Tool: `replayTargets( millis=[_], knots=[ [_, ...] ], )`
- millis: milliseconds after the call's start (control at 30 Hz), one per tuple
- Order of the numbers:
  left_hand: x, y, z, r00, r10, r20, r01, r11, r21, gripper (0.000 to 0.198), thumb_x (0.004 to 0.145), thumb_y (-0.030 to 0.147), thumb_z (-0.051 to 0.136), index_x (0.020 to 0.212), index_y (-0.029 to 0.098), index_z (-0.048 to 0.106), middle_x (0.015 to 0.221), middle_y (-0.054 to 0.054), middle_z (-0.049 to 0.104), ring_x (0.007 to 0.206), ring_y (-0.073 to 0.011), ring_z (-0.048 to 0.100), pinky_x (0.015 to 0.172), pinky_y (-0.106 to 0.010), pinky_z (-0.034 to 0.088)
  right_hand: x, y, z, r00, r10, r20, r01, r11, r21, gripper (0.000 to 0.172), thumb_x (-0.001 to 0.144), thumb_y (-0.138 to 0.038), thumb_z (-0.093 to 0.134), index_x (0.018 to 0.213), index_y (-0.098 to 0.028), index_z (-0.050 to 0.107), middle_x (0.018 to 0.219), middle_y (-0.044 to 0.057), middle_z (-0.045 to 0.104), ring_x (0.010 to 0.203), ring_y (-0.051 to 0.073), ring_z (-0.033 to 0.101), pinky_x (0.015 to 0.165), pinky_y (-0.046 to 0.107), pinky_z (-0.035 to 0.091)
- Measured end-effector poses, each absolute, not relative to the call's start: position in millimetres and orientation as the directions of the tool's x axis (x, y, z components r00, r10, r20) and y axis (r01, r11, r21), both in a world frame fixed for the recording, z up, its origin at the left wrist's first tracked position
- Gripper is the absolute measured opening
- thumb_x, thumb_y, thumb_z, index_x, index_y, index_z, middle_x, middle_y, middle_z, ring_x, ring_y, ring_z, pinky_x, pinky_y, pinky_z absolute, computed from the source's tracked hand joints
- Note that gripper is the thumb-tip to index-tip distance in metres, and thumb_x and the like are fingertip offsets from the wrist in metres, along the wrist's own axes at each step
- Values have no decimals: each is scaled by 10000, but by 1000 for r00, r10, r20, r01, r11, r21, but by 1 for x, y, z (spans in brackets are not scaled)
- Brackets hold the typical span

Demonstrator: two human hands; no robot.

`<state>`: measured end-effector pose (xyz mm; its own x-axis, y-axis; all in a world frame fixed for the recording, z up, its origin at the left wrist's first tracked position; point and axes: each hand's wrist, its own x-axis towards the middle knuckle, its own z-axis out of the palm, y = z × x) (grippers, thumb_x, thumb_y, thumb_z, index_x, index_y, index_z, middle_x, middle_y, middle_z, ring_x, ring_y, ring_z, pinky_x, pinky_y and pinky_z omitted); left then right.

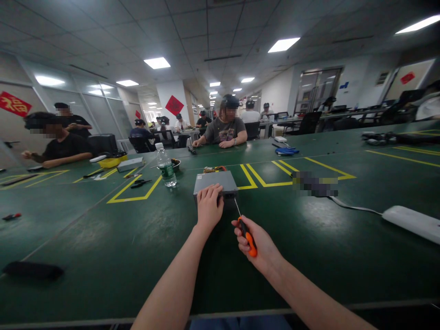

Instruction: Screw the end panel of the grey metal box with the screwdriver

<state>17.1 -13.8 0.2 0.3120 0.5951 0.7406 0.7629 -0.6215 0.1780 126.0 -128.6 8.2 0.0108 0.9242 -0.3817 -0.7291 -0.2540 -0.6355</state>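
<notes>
A grey metal computer power supply point(225, 180) stands on the green table in front of me, with coloured cables point(215, 169) bunched at its far side. My left hand point(210, 205) grips its near left part, the fingers over the top and the thumb by the front edge. In my right hand point(263, 243) is a screwdriver point(248, 236) with an orange and black handle, my fingers wrapped round it. Its thin shaft points up and away, and the tip meets the near face of the power supply by the right corner, beside a dark socket. Whether a screw sits there is too small to tell.
A water bottle point(167, 167) stands left of the power supply, before a bowl point(176, 164). A white power strip point(412, 220) and its cable lie to the right. A black pouch-like item point(32, 270) is at near left. Across the table sits a person point(225, 128).
</notes>
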Motion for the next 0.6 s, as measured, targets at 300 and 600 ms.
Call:
replayTargets(
  millis=[300, 600],
  knots=[
    [17, -13, 0, 311, 591, 744, 767, -619, 171, 308, 820, 178, 471, 1113, 255, 523, 1221, -17, 560, 1144, -203, 461, 959, -387, 309, 129, -128, 10, 26, 929, -369, -738, -231, -634, 270, 903, -256, 408, 767, -86, 567, 527, -27, 467, 348, 16, 361, 304, 110, 250],
    [17, -14, 1, 310, 590, 745, 771, -615, 166, 295, 822, 180, 471, 1101, 254, 530, 1218, -21, 562, 1143, -208, 462, 953, -388, 309, 129, -128, 13, 17, 930, -367, -742, -234, -628, 263, 905, -247, 407, 777, -82, 566, 536, -22, 470, 358, 16, 362, 308, 109, 258]
  ],
)
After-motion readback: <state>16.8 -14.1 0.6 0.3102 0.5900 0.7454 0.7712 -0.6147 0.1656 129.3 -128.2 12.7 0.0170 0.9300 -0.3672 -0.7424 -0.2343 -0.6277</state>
